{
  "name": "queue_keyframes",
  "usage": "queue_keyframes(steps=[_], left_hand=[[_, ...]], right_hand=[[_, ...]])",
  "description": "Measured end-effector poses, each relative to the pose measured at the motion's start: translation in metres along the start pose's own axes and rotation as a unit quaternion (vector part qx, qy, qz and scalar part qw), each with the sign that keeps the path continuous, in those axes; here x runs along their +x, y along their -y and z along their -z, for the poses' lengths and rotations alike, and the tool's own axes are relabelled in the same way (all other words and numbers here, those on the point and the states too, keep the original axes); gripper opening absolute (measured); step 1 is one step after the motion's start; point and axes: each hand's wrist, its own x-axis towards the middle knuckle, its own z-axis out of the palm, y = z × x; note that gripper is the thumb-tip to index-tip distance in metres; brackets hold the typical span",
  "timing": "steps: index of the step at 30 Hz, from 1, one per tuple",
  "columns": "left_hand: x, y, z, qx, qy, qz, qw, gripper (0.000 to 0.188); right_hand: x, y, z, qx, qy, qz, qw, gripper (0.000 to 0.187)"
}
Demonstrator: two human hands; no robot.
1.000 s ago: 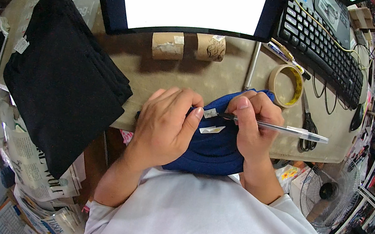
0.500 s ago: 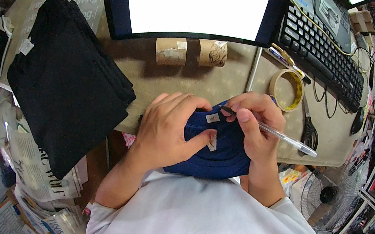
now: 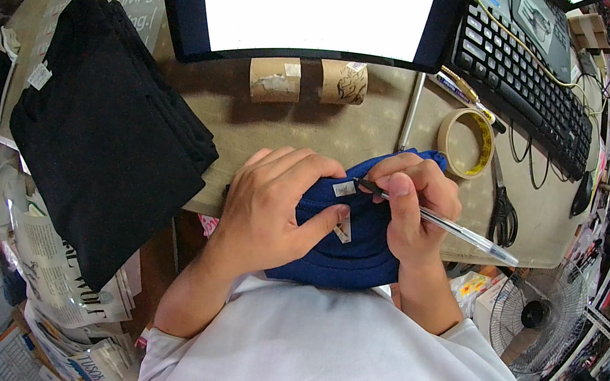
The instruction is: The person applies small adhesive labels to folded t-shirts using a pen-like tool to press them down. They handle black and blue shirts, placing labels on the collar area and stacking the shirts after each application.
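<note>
A dark blue cloth garment (image 3: pixel 356 268) lies bunched near the table's front edge, close to my body. My left hand (image 3: pixel 266 204) is closed on its left side, the thumb pressing beside a lower white tag (image 3: pixel 344 229). Above that, a small white label (image 3: pixel 343 189) sits flat on the blue cloth. In my right hand (image 3: pixel 418 213) is a clear-barrelled pen (image 3: pixel 478 241), pinched near its black end. The pen's tip is at the label's upper right corner; whether it touches is too small to tell.
To the left, a stack of folded black garments (image 3: pixel 110 126) overhangs the table edge. Beyond my hands stand a monitor (image 3: pixel 315 10) and two cardboard rolls (image 3: pixel 275 80). At right are a tape roll (image 3: pixel 448 130), scissors (image 3: pixel 506 220), a keyboard (image 3: pixel 528 87) and a fan (image 3: pixel 534 314).
The pen's tip has come down closer to the upper label, and its rear end has dipped. More blue cloth shows beyond my right hand. My left hand keeps nearly the same place.
</note>
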Motion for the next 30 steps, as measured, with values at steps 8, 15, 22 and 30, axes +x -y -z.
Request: queue_keyframes(steps=[8,15,22,30], left_hand=[[-0.0003,-0.0004,-0.0005,0.001,-0.005,-0.008,1.0,0.031],[-0.0008,0.004,-0.0023,-0.005,-0.01,-0.011,1.0,0.032],[0.0008,0.0007,-0.0006,-0.006,0.003,-0.001,1.0,0.031],[-0.0004,0.0031,-0.0019,-0.011,0.001,-0.007,1.0,0.029]], right_hand=[[-0.0014,-0.0005,-0.0039,-0.021,-0.058,-0.006,0.998,0.025],[-0.0015,-0.0019,-0.0069,-0.062,-0.069,-0.014,0.996,0.027],[-0.0014,-0.0017,-0.0067,-0.061,-0.067,-0.02,0.996,0.029],[-0.0018,-0.0013,-0.0065,-0.084,-0.064,-0.019,0.994,0.028]])
